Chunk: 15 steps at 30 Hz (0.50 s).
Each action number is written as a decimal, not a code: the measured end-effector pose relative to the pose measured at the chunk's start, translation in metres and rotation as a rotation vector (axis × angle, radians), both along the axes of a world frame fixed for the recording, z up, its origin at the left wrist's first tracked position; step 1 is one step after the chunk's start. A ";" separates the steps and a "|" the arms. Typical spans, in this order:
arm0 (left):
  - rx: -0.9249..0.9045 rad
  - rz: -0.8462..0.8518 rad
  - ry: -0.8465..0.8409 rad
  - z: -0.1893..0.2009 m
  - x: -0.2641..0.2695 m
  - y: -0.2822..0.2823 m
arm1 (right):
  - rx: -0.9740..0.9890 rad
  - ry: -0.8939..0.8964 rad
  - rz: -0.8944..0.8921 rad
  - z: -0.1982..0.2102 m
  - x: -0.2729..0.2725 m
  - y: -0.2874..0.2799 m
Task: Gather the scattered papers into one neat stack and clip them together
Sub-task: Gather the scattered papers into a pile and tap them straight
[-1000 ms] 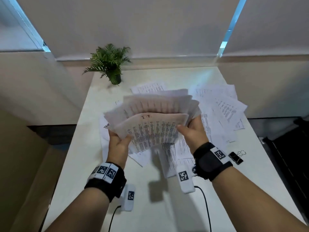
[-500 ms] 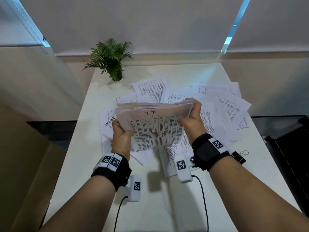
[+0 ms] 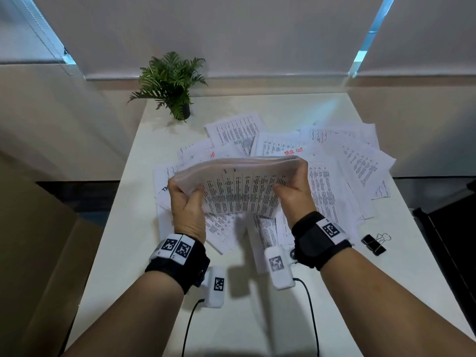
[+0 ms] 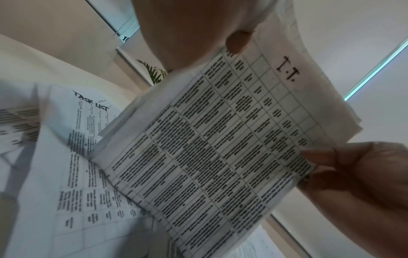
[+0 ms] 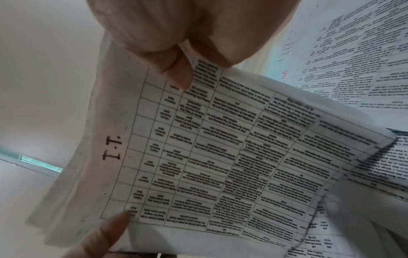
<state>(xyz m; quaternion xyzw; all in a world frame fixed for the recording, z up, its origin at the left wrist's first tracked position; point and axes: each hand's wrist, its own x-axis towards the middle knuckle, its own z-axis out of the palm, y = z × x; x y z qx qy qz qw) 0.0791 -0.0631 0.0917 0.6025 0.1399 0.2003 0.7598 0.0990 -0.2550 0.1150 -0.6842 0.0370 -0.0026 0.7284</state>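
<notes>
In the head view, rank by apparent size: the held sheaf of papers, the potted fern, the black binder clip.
1. Held sheaf of printed white papers, largest.
2. Green potted fern; it stands farther from the camera, so true size is unsure.
3. Black binder clip, smallest.

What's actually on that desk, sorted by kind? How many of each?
Held bundle of papers, in left hand and right hand: 1
Loose sheets on the table: many, overlapping, uncountable
Binder clip: 1
Potted plant: 1
Total: 3, plus the sheets
</notes>
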 end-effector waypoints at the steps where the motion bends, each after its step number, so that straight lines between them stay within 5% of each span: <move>1: 0.001 0.006 -0.007 0.001 0.001 0.000 | 0.000 -0.002 0.001 -0.001 0.001 0.001; 9: 0.057 -0.110 0.222 -0.026 0.006 0.000 | -0.107 0.083 0.015 -0.018 0.001 0.004; 15: 0.109 -0.079 0.179 -0.018 0.006 0.003 | -0.141 0.056 0.029 -0.019 0.003 0.002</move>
